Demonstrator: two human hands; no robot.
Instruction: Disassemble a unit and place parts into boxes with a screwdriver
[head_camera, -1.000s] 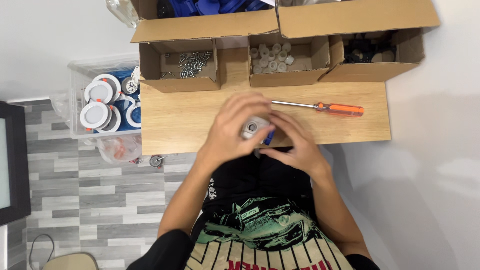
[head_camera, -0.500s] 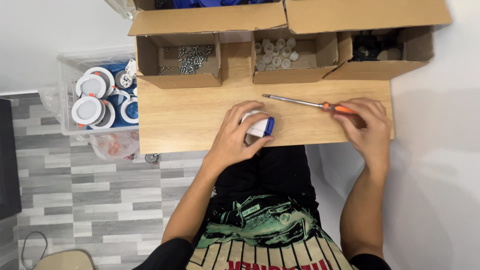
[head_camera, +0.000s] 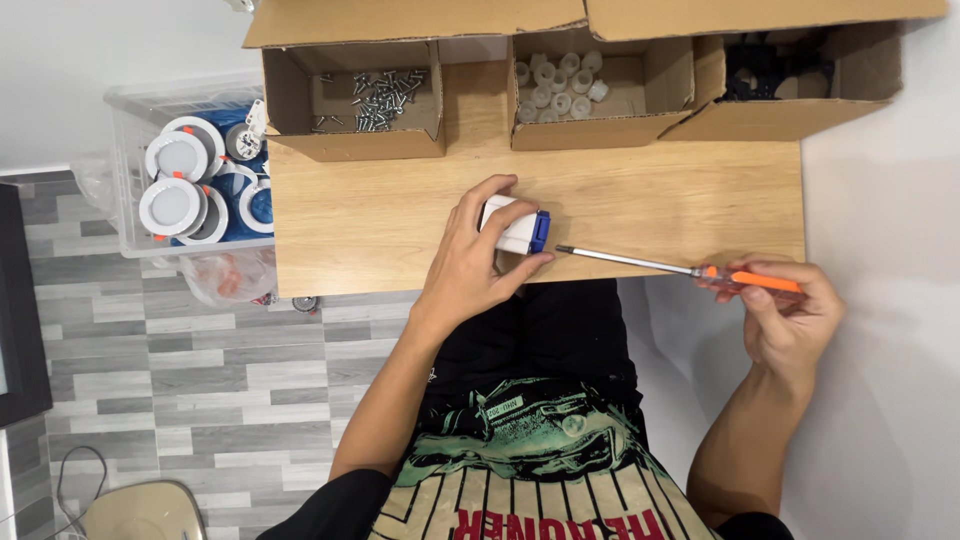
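While the left hand (head_camera: 470, 262) grips a white part (head_camera: 513, 226) near the table edge (head_camera: 350, 290), the right hand (head_camera: 790, 315) holds a screwdriver (head_camera: 680, 268).

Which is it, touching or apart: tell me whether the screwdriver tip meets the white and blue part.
Apart. The head view shows bare wooden table between the screwdriver tip and the white and blue part, which the left hand holds.

We counted three open cardboard boxes (head_camera: 352, 145), one orange-handled screwdriver (head_camera: 680, 268), one white-and-blue part (head_camera: 516, 227) and one clear bin (head_camera: 130, 170).
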